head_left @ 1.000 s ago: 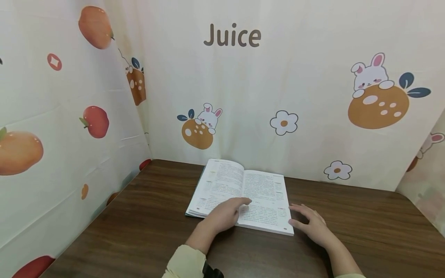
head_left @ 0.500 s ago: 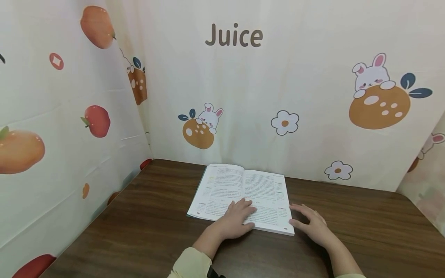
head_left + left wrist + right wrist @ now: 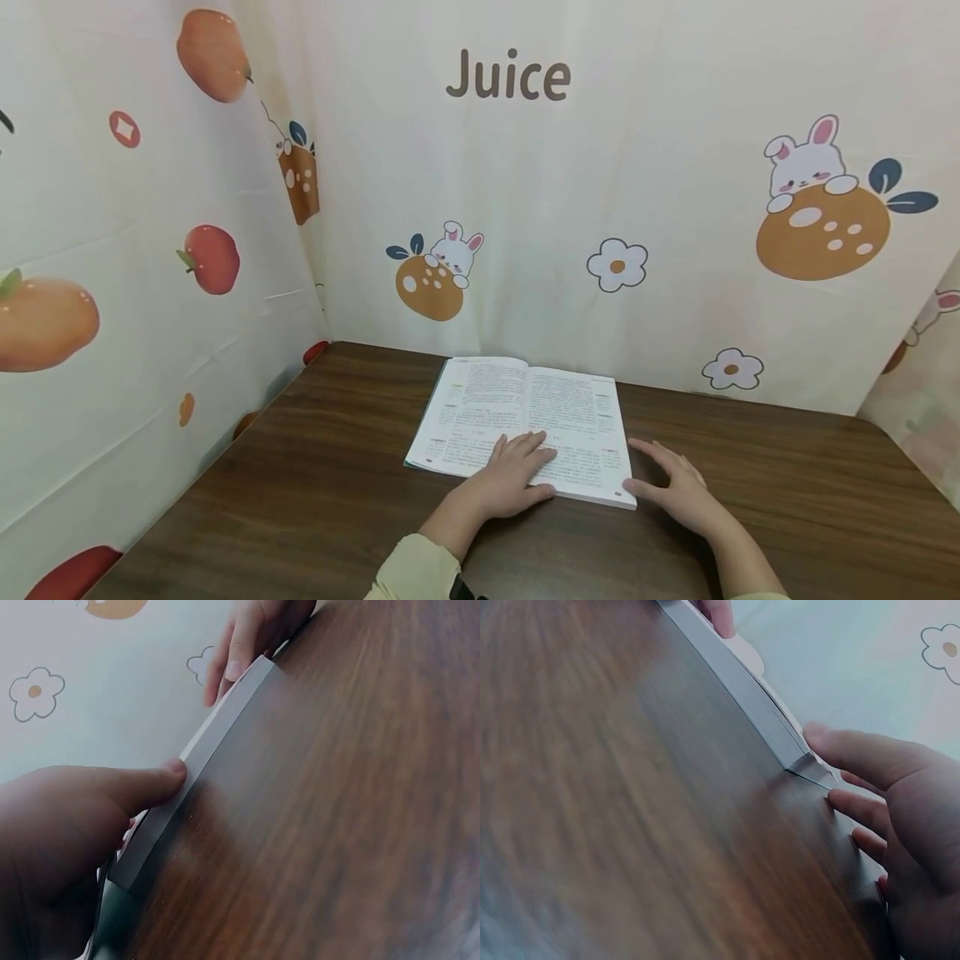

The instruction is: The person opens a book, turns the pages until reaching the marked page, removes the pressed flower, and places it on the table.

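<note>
An open book [image 3: 487,392] with printed text lies on the dark wooden table, its far edge near the curtain. My left hand [image 3: 513,479] rests across the lower middle of the pages, fingers spread, with the thumb at the near edge. In the left wrist view that thumb [image 3: 161,784] touches the page block's edge. Beside the lower right corner is my right hand [image 3: 678,492], its fingers loosely bent along the book's side. The right wrist view has the right thumb [image 3: 840,750] at the top of the corner and the other fingers low, near the tabletop.
A white curtain [image 3: 540,183] printed with fruit, rabbits and flowers stands behind the table [image 3: 315,467] and along its left side. It also shows at the far right. Bare wood extends on both sides of the book.
My left hand has moved slightly right and its fingers have spread over the pages. The left-hand pages, raised at the far edge before, lie flatter. The right hand has hardly moved.
</note>
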Available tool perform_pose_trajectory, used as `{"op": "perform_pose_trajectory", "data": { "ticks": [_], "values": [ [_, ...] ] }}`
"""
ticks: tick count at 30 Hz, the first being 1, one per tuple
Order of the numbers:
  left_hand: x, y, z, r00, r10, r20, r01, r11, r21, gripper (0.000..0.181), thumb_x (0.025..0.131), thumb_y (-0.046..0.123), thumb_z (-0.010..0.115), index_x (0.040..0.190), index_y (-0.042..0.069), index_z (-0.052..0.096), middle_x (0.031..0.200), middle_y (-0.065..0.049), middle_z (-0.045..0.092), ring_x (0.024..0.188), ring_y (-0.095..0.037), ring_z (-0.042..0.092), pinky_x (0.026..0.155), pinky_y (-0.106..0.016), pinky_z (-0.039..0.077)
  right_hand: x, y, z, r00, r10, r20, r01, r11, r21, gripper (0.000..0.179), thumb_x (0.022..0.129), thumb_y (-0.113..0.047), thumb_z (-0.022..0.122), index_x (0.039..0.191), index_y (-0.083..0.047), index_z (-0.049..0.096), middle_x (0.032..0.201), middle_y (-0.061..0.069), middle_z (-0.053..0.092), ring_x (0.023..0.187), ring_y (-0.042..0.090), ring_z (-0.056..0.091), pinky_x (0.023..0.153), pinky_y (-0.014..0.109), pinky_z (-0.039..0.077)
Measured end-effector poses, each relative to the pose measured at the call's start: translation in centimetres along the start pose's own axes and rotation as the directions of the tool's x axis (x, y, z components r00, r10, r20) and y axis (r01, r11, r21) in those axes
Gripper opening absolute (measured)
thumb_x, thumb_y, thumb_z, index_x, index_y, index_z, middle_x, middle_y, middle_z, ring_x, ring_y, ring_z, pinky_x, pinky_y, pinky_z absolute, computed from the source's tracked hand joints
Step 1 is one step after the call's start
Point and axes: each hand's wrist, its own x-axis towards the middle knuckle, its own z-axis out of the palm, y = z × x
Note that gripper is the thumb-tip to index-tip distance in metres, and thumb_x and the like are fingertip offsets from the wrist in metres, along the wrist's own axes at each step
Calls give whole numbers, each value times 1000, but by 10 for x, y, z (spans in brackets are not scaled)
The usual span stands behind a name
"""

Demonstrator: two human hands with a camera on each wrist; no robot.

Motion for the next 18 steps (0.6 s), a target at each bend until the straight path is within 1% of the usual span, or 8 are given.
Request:
{"op": "perform_pose_trajectory", "data": {
  "ticks": [4, 7, 10, 13, 18],
  "values": [
    [0, 3, -2, 997, 74, 4, -74, 997, 18, 42, 93, 34, 52, 134, 24, 50, 146, 9, 34, 135, -11, 25, 104, -62, 9, 0, 2, 0, 998, -57, -10, 57, 998, 7, 62, 79, -42, 68, 131, -13, 50, 138, 24, 40, 131, 49, 18, 97, 68, 5],
    [-1, 4, -3, 994, 105, 12, -105, 994, 4, 39, 94, 31, 51, 133, 25, 51, 144, 13, 36, 134, -7, 26, 102, -65, 7, 0, 3, 0, 996, -90, -23, 90, 996, 7, 59, 79, -41, 69, 128, -13, 53, 136, 22, 44, 131, 47, 21, 98, 67, 6],
    [0, 4, -3, 994, 105, 14, -105, 994, -16, 38, 94, 30, 52, 132, 26, 52, 143, 14, 37, 134, -5, 26, 102, -65, 5, 0, 2, 0, 996, -89, -24, 89, 996, 7, 59, 79, -41, 69, 127, -12, 54, 135, 22, 44, 131, 47, 21, 98, 66, 7],
    [0, 4, -2, 995, 102, 10, -102, 994, -27, 39, 93, 30, 55, 131, 26, 53, 142, 14, 38, 134, -5, 26, 102, -65, 4, 0, 2, 0, 996, -85, -21, 85, 996, 8, 58, 79, -41, 69, 127, -13, 54, 136, 22, 44, 131, 47, 21, 98, 67, 6],
    [1, 4, -1, 996, 95, -3, -95, 995, -37, 41, 90, 36, 59, 129, 25, 55, 141, 14, 40, 133, -5, 28, 102, -65, 4, 0, 1, 0, 998, -64, -23, 64, 998, 7, 58, 79, -44, 68, 127, -13, 54, 137, 21, 44, 132, 45, 21, 98, 67, 6]
  ]
}}
